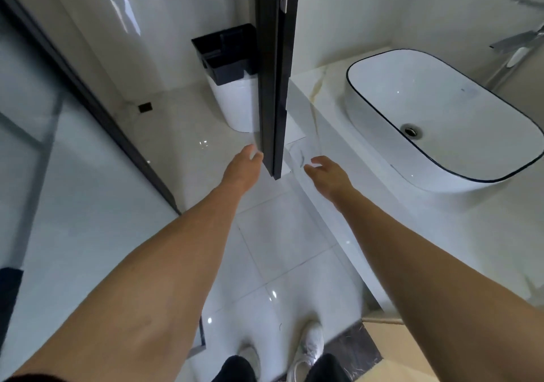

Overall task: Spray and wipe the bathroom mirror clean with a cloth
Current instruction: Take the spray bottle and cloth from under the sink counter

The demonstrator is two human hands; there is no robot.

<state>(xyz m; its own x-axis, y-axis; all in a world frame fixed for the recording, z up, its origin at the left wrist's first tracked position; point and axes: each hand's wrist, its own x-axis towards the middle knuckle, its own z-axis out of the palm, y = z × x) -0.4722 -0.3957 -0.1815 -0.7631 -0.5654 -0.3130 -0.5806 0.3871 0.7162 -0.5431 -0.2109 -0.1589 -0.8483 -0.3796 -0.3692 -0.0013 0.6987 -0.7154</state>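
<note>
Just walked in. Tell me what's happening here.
A person stands on the tiled bathroom floor, both bare arms stretched forward. The left hand reaches to the edge of a black-framed door panel; whether it touches is unclear. The right hand hovers open beside the white counter with its oval basin. No cloth or spray bottle is visible, so cleaning has not begun.

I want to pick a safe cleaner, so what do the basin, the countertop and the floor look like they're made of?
Basin: likely glazed ceramic; smooth glossy white with a thin dark rim line.
Countertop: marble or marble-look stone, polished; pale with beige veins. Which one, I can't tell.
Floor: large glossy tiles, probably porcelain; grout lines and sharp light reflections.
</note>
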